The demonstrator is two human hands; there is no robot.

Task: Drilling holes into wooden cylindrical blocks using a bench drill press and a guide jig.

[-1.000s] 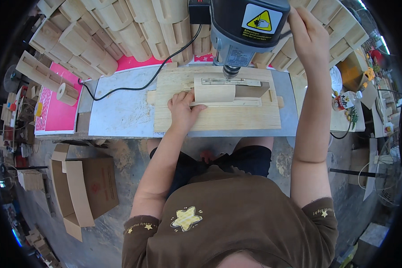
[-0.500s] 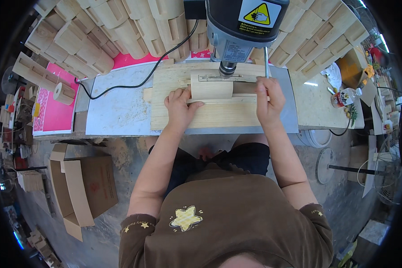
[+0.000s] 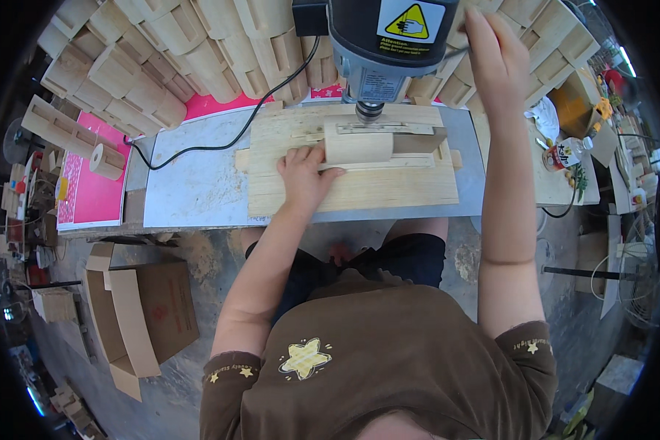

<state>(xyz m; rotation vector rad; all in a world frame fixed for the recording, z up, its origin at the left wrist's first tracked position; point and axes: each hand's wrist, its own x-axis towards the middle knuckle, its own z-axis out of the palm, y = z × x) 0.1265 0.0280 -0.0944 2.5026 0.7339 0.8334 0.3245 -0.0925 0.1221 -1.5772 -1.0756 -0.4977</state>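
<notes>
Left hand (image 3: 305,182): fingers spread, touching the left end of a pale, rounded wooden block (image 3: 358,149) — right hand (image 3: 500,59) beside a grey metal lever (image 3: 456,53), grip impossible to tell.

**Grey, patchy floor (image 3: 187,385) beneath a long table (image 3: 134,205)**

Sandy stains (image 3: 467,260) mottle the floor near the table. A fan (image 3: 640,293) on a dark pole (image 3: 590,274) stands to the right. Bright strips (image 3: 35,401) glow at upper right and lower left; whether windows or lamps is unclear.

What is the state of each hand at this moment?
Left hand: open, against the wooden piece at its left end.
Right hand: at the drill lever; whether closed cannot be told.
</notes>
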